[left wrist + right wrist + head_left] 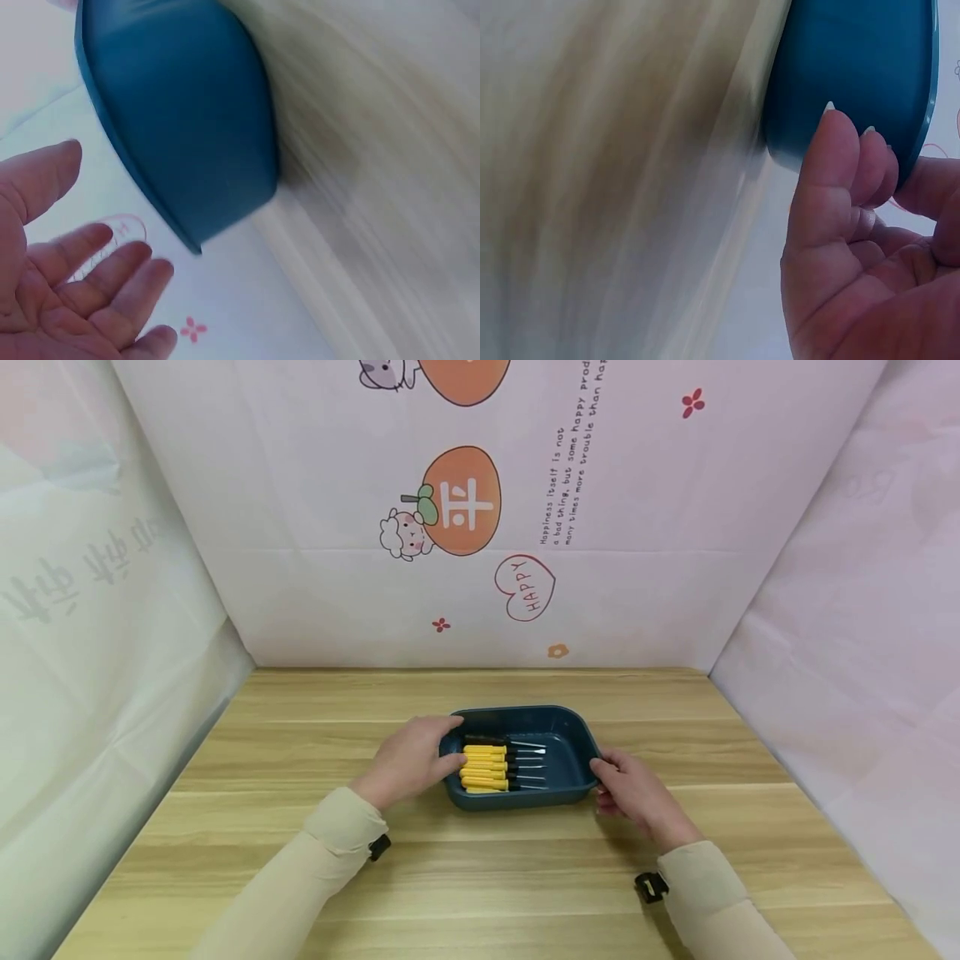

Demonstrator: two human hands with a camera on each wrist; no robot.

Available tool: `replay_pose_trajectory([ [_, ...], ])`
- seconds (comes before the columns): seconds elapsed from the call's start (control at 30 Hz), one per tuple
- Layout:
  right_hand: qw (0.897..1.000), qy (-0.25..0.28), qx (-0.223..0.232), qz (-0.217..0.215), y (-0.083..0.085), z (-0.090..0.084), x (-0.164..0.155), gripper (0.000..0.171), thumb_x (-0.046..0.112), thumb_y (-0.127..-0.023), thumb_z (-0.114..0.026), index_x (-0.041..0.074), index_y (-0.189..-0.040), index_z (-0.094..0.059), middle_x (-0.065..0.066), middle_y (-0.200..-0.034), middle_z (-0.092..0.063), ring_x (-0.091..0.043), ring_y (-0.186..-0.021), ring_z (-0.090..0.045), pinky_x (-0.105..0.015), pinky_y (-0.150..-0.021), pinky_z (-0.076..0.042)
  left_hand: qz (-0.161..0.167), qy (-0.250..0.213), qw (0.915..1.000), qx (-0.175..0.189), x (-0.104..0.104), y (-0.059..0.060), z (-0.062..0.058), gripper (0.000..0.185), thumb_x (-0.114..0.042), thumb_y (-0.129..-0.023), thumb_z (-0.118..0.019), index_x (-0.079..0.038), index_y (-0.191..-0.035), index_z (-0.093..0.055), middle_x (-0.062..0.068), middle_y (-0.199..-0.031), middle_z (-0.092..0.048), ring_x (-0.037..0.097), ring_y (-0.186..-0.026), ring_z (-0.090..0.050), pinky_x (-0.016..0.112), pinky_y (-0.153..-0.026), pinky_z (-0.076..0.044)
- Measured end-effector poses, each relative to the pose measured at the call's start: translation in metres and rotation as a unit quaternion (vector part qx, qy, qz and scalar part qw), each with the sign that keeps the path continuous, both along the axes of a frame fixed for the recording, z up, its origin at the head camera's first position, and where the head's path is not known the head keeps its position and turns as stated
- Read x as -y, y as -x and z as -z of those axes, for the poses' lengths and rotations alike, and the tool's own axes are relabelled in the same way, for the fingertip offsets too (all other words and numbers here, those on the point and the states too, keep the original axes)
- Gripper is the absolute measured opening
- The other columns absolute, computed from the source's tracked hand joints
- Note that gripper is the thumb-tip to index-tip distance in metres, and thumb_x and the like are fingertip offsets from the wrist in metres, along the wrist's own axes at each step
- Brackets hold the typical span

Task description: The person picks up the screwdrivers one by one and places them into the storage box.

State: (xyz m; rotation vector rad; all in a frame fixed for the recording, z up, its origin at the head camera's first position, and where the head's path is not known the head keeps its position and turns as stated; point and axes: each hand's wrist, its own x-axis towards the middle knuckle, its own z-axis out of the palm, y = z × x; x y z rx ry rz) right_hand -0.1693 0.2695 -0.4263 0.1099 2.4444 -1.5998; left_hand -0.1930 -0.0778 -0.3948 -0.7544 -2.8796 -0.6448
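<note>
A dark blue rectangular bin (572,758) stands on the wooden table, holding a row of yellow-handled screwdrivers (486,768). Their thin metal shafts point right. One dark-handled screwdriver (487,741) lies at the back of the row. My right hand (633,789) pinches the bin's right end, thumb at the rim and fingers against the outer wall, as the right wrist view shows. At the left end is my left hand (412,758), its thumb and fingers spread and relaxed. In the left wrist view a gap shows between these fingers (120,277) and the bin's outer wall (180,105).
The wooden table (480,877) runs back to a white printed sheet (337,602). White sheets also hang at the left (97,652) and right (855,652). A black wrist device (651,887) sits at the right cuff.
</note>
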Motion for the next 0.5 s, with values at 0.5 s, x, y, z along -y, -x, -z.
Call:
replay_pose_trajectory([
  [0.5,1.0,-0.006,-0.004,0.013,-0.003,-0.001,0.002,0.044,0.02,-0.112,-0.046,-0.004,-0.148,-0.046,-0.014,-0.095,-0.061,-0.02,-0.078,-0.06,-0.035,-0.072,-0.062,-0.084,0.042,0.9941,-0.053,0.049,-0.011,0.005,0.079,-0.047,-0.098,-0.071,0.001,-0.155,-0.045,0.027,-0.156,-0.047,0.046,-0.143,-0.046,0.061,-0.121,-0.032],
])
